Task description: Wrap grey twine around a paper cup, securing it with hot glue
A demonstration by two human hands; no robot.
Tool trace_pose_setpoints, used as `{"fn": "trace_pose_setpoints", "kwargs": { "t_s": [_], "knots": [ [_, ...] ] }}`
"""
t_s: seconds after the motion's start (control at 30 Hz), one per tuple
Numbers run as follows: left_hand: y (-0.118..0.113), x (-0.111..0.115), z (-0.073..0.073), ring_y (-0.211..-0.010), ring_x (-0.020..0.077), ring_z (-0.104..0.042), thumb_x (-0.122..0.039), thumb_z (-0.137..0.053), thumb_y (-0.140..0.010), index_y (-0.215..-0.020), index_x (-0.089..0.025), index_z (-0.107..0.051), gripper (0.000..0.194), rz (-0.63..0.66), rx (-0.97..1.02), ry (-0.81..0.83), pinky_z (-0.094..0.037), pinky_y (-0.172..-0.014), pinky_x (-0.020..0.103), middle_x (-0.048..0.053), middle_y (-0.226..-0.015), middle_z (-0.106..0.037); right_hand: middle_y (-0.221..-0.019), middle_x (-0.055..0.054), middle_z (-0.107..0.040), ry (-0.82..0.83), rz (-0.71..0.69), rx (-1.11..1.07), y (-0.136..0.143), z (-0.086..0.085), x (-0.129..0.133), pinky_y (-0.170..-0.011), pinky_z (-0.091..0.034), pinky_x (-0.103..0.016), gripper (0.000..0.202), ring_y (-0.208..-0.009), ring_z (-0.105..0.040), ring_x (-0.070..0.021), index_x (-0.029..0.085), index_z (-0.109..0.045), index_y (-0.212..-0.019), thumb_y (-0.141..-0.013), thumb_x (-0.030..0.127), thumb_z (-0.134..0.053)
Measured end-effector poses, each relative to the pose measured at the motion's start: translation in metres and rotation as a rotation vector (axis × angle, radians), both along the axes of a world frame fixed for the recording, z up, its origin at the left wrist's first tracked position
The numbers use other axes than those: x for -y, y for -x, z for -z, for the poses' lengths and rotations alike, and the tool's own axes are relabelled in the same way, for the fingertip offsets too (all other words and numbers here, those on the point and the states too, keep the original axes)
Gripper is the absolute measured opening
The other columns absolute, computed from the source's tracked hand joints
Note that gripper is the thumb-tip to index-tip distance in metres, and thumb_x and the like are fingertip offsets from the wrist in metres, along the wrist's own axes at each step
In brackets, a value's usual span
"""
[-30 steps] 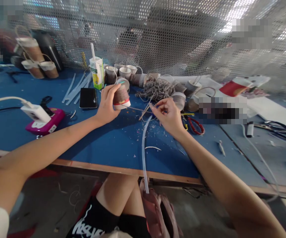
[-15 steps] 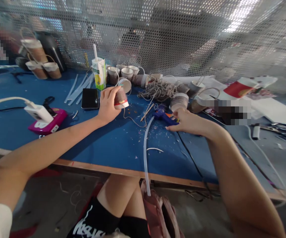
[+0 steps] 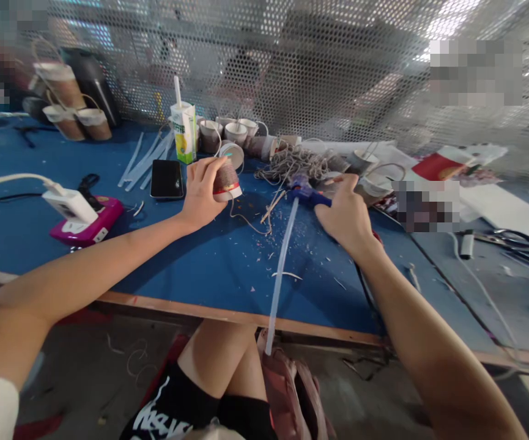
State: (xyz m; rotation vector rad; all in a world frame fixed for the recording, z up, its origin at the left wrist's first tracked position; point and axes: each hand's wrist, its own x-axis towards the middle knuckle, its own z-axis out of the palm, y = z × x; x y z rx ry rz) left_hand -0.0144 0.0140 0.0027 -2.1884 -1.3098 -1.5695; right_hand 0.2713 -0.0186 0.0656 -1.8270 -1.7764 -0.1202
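My left hand (image 3: pixel 205 190) is wrapped round a paper cup (image 3: pixel 225 178) wound with brown cord, tilted on its side. A loose cord end trails from the cup over the blue table. My right hand (image 3: pixel 347 215) grips the handle of a blue glue gun (image 3: pixel 308 193), its fingers partly hidden behind the hand. A long translucent glue stick (image 3: pixel 282 263) runs from the gun down past the table's front edge. Just behind the gun lies a tangled heap of cord (image 3: pixel 297 164).
Cord-wrapped cups (image 3: pixel 235 133) stand at the back beside a drink carton (image 3: pixel 184 133). A phone (image 3: pixel 166 179), glue sticks (image 3: pixel 147 162) and a pink power strip (image 3: pixel 87 223) are at left. Scissors (image 3: pixel 516 239) lie at right; a perforated metal screen (image 3: pixel 264 67) rises behind.
My right hand has closed round the glue gun's handle and lifted and turned the gun, swinging the glue stick's upper end rightward. My left hand and the cup have barely shifted.
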Motion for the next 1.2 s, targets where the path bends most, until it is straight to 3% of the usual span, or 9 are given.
{"fn": "trace_pose_setpoints", "kwargs": {
  "t_s": [0.1,0.2,0.33,0.47,0.63,0.77,0.97,1.03,1.2],
  "knots": [
    [-0.001,0.001,0.000,-0.122,0.0341,-0.044,-0.018,-0.071,-0.068,-0.131,-0.025,-0.043,0.069,0.009,0.003,0.015,-0.036,-0.108,0.054,0.010,-0.127,-0.052,-0.064,-0.001,-0.053,-0.124,-0.055,-0.222,0.005,-0.012,0.005,-0.062,-0.042,-0.038,0.034,-0.060,-0.051,-0.0196,0.022,-0.056,-0.101,-0.067,0.023,-0.058],
    [-0.002,0.002,0.000,-0.120,0.0343,-0.045,-0.016,-0.069,-0.067,-0.131,-0.025,-0.043,0.069,0.003,-0.004,0.012,-0.037,-0.108,0.055,0.010,-0.127,-0.053,-0.054,0.003,-0.042,-0.204,-0.186,-0.698,0.013,-0.019,0.010,-0.048,-0.033,-0.032,0.012,-0.047,-0.039,-0.0124,0.025,-0.053,-0.078,-0.069,0.030,-0.059],
    [-0.003,0.004,-0.001,-0.116,0.0327,-0.047,-0.010,-0.066,-0.064,-0.131,-0.023,-0.044,0.071,-0.005,-0.035,-0.002,-0.039,-0.107,0.054,0.010,-0.125,-0.054,-0.049,0.005,-0.038,-0.093,-0.387,-1.037,0.030,-0.020,0.019,-0.033,-0.023,-0.028,0.021,-0.035,-0.032,-0.0099,0.026,-0.054,-0.073,-0.068,0.046,-0.060],
    [-0.006,0.008,0.000,-0.117,0.0331,-0.047,-0.008,-0.065,-0.063,-0.131,-0.022,-0.045,0.072,-0.006,-0.030,0.010,-0.038,-0.106,0.053,0.010,-0.124,-0.054,-0.043,0.006,-0.042,0.139,-0.465,-0.968,0.042,-0.012,0.029,-0.028,-0.032,-0.030,0.034,-0.030,-0.040,-0.0123,0.023,-0.060,-0.078,-0.066,0.052,-0.072],
    [-0.009,0.012,-0.002,-0.118,0.0346,-0.046,-0.018,-0.069,-0.064,-0.130,-0.022,-0.045,0.071,-0.010,-0.052,0.059,-0.036,-0.106,0.054,0.010,-0.126,-0.053,-0.058,0.001,-0.058,0.196,-0.562,-0.808,0.047,0.005,0.031,-0.035,-0.049,-0.034,0.038,-0.038,-0.049,-0.0116,0.021,-0.056,-0.071,-0.068,0.052,-0.078],
    [-0.009,0.016,-0.005,-0.117,0.0330,-0.046,-0.026,-0.068,-0.067,-0.132,-0.021,-0.044,0.069,-0.028,-0.111,0.091,-0.036,-0.105,0.052,0.010,-0.128,-0.053,-0.065,-0.003,-0.066,0.266,-0.553,-0.817,0.051,0.007,0.034,-0.032,-0.049,-0.029,0.039,-0.037,-0.048,-0.0089,0.019,-0.058,-0.068,-0.065,0.050,-0.080],
    [-0.008,0.016,-0.005,-0.113,0.0324,-0.047,-0.037,-0.070,-0.070,-0.130,-0.021,-0.045,0.067,-0.033,-0.129,0.083,-0.038,-0.102,0.051,0.011,-0.126,-0.054,-0.057,-0.001,-0.064,0.397,-0.519,-0.876,0.059,0.006,0.035,-0.027,-0.045,-0.029,0.039,-0.031,-0.043,-0.0085,0.018,-0.059,-0.065,-0.057,0.047,-0.084],
    [-0.008,0.016,-0.004,-0.113,0.0328,-0.047,-0.032,-0.072,-0.067,-0.130,-0.021,-0.045,0.070,-0.031,-0.131,0.070,-0.039,-0.102,0.051,0.011,-0.126,-0.054,-0.059,-0.002,-0.065,0.359,-0.463,-0.851,0.056,0.001,0.033,-0.028,-0.044,-0.029,0.040,-0.032,-0.044,-0.0088,0.018,-0.059,-0.065,-0.055,0.046,-0.085],
    [-0.009,0.015,-0.002,-0.115,0.0334,-0.048,-0.017,-0.071,-0.065,-0.130,-0.021,-0.045,0.070,-0.027,-0.097,0.070,-0.039,-0.103,0.053,0.011,-0.125,-0.054,-0.057,-0.003,-0.063,0.022,-0.247,-0.738,0.024,-0.032,0.028,-0.032,-0.046,-0.028,0.032,-0.032,-0.047,-0.0083,0.014,-0.061,-0.067,-0.064,0.038,-0.082]
  ]
}}
